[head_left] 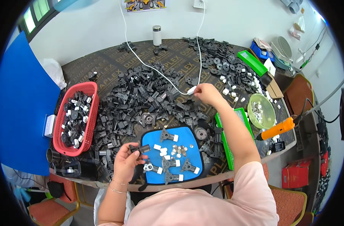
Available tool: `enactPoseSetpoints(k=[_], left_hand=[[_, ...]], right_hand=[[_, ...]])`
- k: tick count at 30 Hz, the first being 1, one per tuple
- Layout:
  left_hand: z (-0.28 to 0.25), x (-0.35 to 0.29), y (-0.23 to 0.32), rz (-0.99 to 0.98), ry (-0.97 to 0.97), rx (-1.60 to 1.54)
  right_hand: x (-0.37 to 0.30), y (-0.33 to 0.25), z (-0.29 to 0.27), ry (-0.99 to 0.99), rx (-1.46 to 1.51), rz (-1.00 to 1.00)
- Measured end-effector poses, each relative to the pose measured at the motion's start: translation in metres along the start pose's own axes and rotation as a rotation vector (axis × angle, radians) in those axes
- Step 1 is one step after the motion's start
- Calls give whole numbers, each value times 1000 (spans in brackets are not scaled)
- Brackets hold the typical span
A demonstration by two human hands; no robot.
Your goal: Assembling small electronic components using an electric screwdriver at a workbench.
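Note:
My left hand (pixel 127 161) grips a black plastic fitting (pixel 140 148) with a round stem, over the left edge of a blue mat (pixel 147 140). Far out over the pile, my right hand (pixel 206 93) has its fingers closed at a white inline piece (pixel 192 90) on a white cord (pixel 170 82). On the mat lie several dark fittings with white caps, one of them the upper fitting (pixel 167 135). Loose white caps (pixel 163 151) and small shiny metal pieces (pixel 178 150) lie between them.
Black fittings (pixel 142 90) cover the table's middle. A red basket (pixel 95 109) of mixed parts stands left; a green tray (pixel 232 160) and a pale green bowl (pixel 273 116) are right. An orange power screwdriver (pixel 277 129) hangs beside them. A white bottle (pixel 157 37) stands at the back.

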State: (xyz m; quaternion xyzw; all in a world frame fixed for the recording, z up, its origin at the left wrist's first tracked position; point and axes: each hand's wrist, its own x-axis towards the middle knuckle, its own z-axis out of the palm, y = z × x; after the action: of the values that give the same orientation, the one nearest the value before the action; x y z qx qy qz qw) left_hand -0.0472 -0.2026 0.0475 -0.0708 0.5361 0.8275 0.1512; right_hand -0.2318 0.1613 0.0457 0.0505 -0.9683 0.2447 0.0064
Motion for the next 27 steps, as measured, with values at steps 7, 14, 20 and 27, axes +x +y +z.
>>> enactPoseSetpoints(k=[7,14,20,27], left_hand=[[-7,4,2,-10,27,-17],[-15,3,3,-45,50,-32],[-3,9,-1,-88,-38,-161],[17,7,-2,-67,-108,-399]], right_hand=[[106,6,44,133,-227,-43],[132,10,47,-64,-375,-179],[115,14,45,-162,-419,-121],[43,-40,25,339,368,-66]])
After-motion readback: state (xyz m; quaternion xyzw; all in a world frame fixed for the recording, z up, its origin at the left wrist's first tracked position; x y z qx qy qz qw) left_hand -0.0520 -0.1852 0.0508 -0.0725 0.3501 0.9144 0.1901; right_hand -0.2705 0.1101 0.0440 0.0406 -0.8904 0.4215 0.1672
